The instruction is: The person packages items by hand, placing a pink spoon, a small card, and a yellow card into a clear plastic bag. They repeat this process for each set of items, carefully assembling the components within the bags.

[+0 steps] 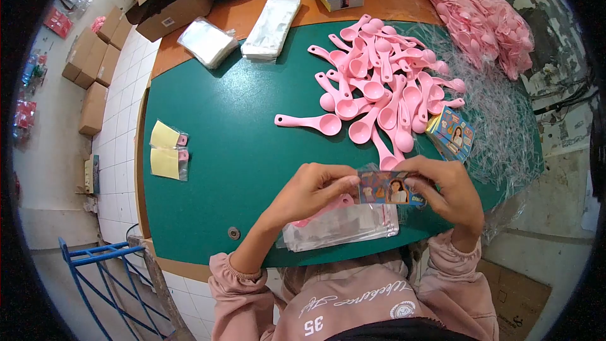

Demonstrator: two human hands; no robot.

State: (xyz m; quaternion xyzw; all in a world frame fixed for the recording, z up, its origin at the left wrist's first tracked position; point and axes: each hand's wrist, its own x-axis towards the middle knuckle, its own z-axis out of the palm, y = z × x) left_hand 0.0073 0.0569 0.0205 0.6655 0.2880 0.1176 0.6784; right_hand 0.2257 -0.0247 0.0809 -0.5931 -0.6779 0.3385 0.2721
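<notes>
Fingers, left hand and right hand: pinching card, 1 end each. Card location: above bags, at near edge of table. Also 1 pink handle, just below left fingers, on or inside bags, cannot tell which. Handling advice: light grip at 2 ends, card kept flat, thumbs clear of print.

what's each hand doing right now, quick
Left hand: closed, holding one end of the printed card.
Right hand: closed, holding the other end of the same card.
</notes>
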